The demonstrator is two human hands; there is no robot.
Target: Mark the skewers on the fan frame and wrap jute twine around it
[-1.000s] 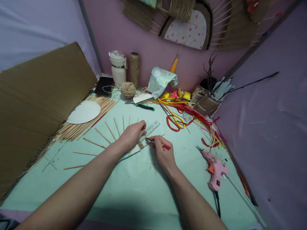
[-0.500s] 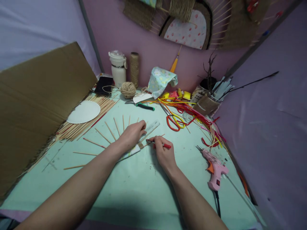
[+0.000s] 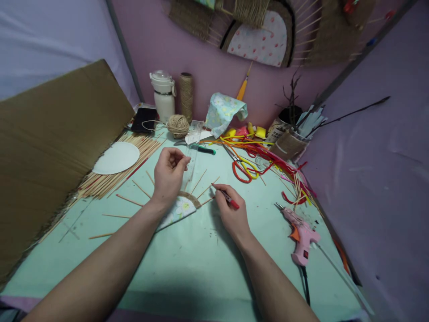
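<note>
Well, the left hand (image 3: 168, 179) pinches a clear ruler (image 3: 193, 154); a low swing could knock the sticks (image 3: 199, 181) fanning from the flowered half-circle (image 3: 182, 208) just right of that wrist; the right hand (image 3: 232, 209) grips a pen (image 3: 229, 200) (tip by a stick); a slip could leave stray marks.

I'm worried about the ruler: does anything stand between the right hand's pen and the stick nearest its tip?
Nothing visible does. The right hand holds the pen with its tip at that stick, contact unclear. The ruler, in the left hand, is off to the left.
</note>
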